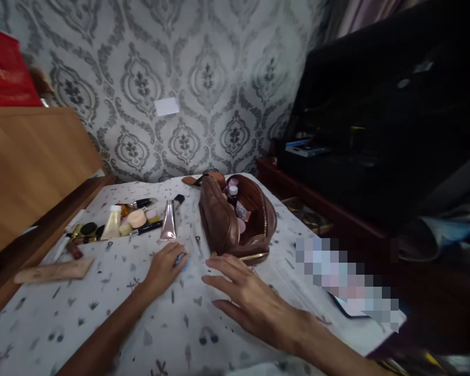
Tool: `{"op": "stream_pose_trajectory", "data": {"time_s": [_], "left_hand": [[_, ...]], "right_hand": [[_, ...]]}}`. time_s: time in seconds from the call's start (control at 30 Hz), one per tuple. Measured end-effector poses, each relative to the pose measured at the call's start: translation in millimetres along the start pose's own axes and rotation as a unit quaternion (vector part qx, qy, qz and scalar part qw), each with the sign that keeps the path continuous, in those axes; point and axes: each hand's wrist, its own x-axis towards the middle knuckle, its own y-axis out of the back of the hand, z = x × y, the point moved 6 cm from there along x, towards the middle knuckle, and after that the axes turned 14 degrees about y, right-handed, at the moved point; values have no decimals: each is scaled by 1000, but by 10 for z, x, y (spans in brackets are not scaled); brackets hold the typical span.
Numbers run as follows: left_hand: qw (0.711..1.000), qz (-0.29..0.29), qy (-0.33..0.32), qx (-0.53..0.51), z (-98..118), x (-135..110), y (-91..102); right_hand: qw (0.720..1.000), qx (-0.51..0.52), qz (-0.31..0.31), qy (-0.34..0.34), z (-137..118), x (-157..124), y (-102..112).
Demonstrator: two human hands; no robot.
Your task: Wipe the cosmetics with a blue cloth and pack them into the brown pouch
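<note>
My left hand (pixel 163 267) is closed on a small blue object (pixel 181 259), mostly hidden by the fingers, just above the white patterned cloth. My right hand (pixel 245 292) hangs open and holds nothing, its fingers spread and pointing left. Right beyond it stands an unzipped brown cosmetic bag (pixel 223 222). Inside show a small dark bottle with a white cap (pixel 233 194) and a few other small items. Past my left hand stands a shiny pinkish tube (pixel 168 222), beside a black-tipped brush (pixel 178 200).
Cosmetics lie at the left: a cream tube with a white cap (pixel 112 224), a round peach container (pixel 137 219) and a long beige tube (pixel 55 270). A pixelated flat device (pixel 348 292) lies at the right edge. A wooden board (pixel 31 167) borders the left; a dark screen (pixel 368 104) stands right.
</note>
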Motion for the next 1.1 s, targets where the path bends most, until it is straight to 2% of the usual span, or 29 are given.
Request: {"op": "stream_pose_trajectory", "data": {"time_s": [0.07,0.17,0.27,0.37,0.47,0.57,0.73,0.9,1.0,1.1], "left_hand": [[1000,10,-7,3,-20,-5,-27],[1000,14,-12,1,-65,-5,-61],[1000,23,-11,-15,-135,-1,-65],[999,35,9,-20,-215,21,-35],[998,38,39,-6,-281,49,17],[998,34,52,2,-318,61,57],[997,36,61,-7,-359,61,73],[996,37,80,-9,-409,86,97],[995,37,90,28,-467,161,152],[988,54,109,93,-554,322,298]], "right_hand": [[999,45,2,-23,120,103,-234],[986,138,50,-73,382,334,-534],[956,235,116,-129,666,644,-833],[910,305,195,-203,936,886,-1133],[891,298,251,-232,1085,975,-1334],[904,252,266,-219,1092,944,-1396],[931,217,238,-172,982,877,-1376],[939,204,222,-165,939,888,-1369],[941,202,210,-169,928,896,-1364],[941,202,209,-172,923,886,-1349]]}}
